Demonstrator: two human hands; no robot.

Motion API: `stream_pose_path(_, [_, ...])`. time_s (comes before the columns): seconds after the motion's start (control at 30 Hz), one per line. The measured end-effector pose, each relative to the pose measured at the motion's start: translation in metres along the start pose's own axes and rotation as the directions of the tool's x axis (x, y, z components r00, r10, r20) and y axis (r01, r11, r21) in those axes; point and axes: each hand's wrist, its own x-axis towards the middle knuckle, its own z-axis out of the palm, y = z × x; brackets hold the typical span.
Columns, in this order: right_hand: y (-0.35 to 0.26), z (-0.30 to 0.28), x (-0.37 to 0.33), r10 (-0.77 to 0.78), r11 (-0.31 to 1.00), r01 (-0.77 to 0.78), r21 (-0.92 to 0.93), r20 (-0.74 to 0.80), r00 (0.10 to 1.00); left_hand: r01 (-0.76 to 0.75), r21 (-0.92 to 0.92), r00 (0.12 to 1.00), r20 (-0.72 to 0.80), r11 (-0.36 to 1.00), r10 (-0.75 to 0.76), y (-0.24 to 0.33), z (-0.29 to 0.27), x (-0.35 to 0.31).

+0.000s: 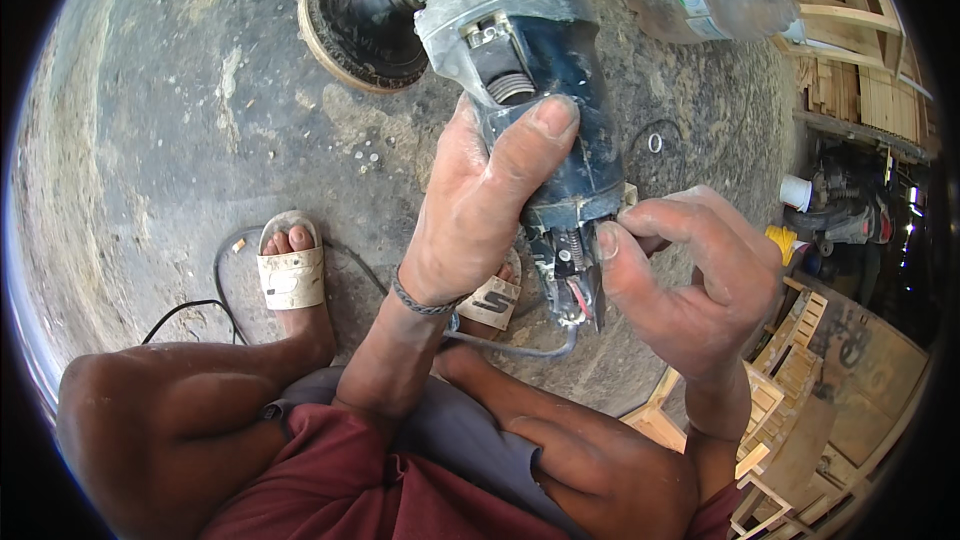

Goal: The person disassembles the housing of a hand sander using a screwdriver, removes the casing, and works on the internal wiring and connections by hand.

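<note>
The grey floor [230, 155] is the widest thing; it spreads far to the left of the power tool and gives much room on this side. To the right of the power tool, wooden pieces [855, 75] bound the floor. The power tool [570, 50] itself is held above the floor; its front is cut off by the upper edge of the view, and its rear end is open, with inner parts showing. Right of its front lies a clear plastic bottle [770, 0], whose content I cannot make out. The left hand [475, 195] grasps the tool's body. The right hand [700, 260] bends thumb and forefinger at the tool's open rear; whether something small is between them, I cannot tell. Farther right of the tool is a white cup [796, 191], its inside hidden. Smallest, a ring [655, 143] lies just right of the tool.
</note>
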Motion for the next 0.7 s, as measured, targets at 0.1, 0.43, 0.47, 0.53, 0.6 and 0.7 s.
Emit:
stream_pose_path(0.1, [-0.0012, 0.0002, 0.0008, -0.033, 0.998, 0.033, -0.059, 0.000, 0.999, -0.012, 0.016, 1.000, 0.009, 1.000, 0.011, 0.0005, 0.0004, -0.0005])
stream_pose_path(0.43, [-0.0014, 0.0018, -0.0004, 0.000, 0.999, 0.000, -0.048, -0.015, 1.000, -0.032, 0.089, 0.999, 0.024, 0.995, 0.030, 0.0031, 0.0012, -0.0021])
stream_pose_path(0.47, [-0.0015, 0.0025, -0.0008, 0.004, 0.999, -0.004, -0.042, -0.021, 1.000, -0.035, 0.093, 0.999, 0.016, 0.995, 0.034, 0.0032, 0.0016, -0.0024])
stream_pose_path(0.53, [-0.0012, 0.0030, -0.0009, -0.004, 0.999, 0.003, -0.042, -0.022, 1.000, -0.042, 0.099, 0.999, 0.000, 0.994, 0.042, 0.0027, 0.0024, -0.0030])
stream_pose_path(0.6, [-0.0013, 0.0014, 0.0003, -0.028, 0.998, 0.028, -0.059, -0.014, 0.999, -0.035, 0.079, 0.999, -0.004, 0.996, 0.035, 0.0021, 0.0022, -0.0032])
stream_pose_path(0.7, [-0.0002, -0.0028, -0.0005, -0.078, 0.988, 0.078, -0.135, 0.005, 0.997, -0.032, 0.069, 0.999, -0.038, 0.997, 0.034, 0.0016, 0.0044, -0.0033])
